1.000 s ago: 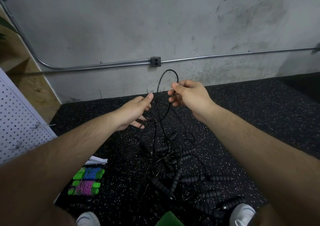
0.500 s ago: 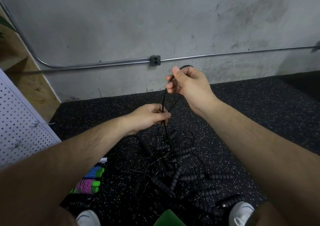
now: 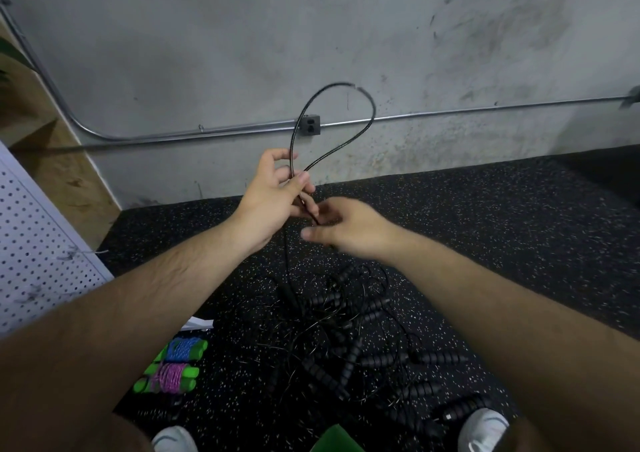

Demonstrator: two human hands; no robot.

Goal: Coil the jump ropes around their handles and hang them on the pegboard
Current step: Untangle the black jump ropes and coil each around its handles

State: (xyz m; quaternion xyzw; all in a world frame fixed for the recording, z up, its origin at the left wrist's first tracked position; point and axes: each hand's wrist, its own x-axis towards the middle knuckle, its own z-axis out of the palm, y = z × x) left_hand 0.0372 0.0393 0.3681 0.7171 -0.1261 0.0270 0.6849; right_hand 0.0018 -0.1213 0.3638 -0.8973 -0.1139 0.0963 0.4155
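A thin black jump rope (image 3: pixel 372 112) stands up in a loop in front of the grey wall. My left hand (image 3: pixel 273 202) pinches both strands of that loop between thumb and fingers. Just below and to the right, my right hand (image 3: pixel 349 229) closes its fingers round the same strands, which run down to a tangled pile of black ropes with ribbed black handles (image 3: pixel 346 347) on the floor. Two coiled ropes with green handles, one blue (image 3: pixel 185 349) and one pink (image 3: pixel 168 379), lie at the lower left. The white pegboard (image 3: pixel 31 254) leans at the left edge.
The floor is black speckled rubber matting (image 3: pixel 485 226). A metal conduit with an outlet box (image 3: pixel 310 125) runs along the grey wall. My white shoes (image 3: pixel 483 431) stand at the bottom edge, close to the rope pile. A white sheet (image 3: pixel 199 323) lies by the pegboard's foot.
My left hand rose from below to pinch the rope loop high up. My right hand dropped from the top of the loop to a spot under the left hand. The loop grew taller.
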